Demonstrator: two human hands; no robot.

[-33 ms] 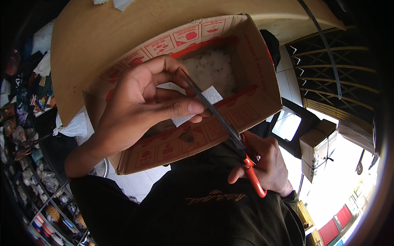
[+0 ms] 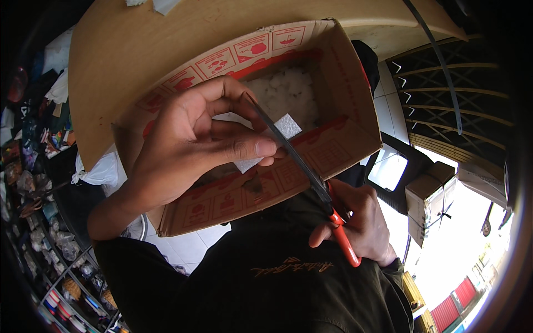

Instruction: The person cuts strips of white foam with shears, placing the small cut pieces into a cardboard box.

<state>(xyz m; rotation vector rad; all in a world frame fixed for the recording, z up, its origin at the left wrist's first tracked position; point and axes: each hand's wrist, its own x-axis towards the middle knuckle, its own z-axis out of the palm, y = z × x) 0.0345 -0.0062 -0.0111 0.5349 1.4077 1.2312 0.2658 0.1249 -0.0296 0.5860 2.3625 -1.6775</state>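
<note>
Now, above the box (image 2: 350, 91), the left hand (image 2: 200, 133) pinches a silver strip (image 2: 288, 127). Across the strip, the right hand (image 2: 365, 216) grips scissors (image 2: 320, 191).

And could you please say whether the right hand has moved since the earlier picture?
No, the right hand shows no visible shift against the tan tabletop.

The left hand (image 2: 194, 139) pinches thumb against fingers, its index finger arched above. The right hand (image 2: 363, 219) grips lower down, one digit pointing left.
</note>
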